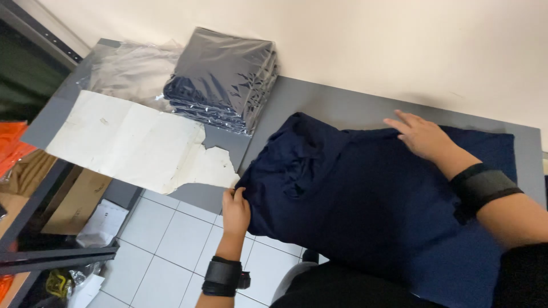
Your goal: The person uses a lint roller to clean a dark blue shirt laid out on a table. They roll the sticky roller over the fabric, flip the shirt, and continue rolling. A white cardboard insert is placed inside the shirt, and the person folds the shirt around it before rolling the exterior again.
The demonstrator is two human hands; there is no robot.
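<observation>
A navy garment (371,199) was pinched at its edge by the left hand (235,211) — the right hand (422,137) was laid flat, fingers spread, on top.

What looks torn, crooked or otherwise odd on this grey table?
The white paper sheet on the grey table is torn: its right end is ragged, with a piece missing. It overhangs the table's front edge. The dark blue garment is bunched near the left hand.
</observation>
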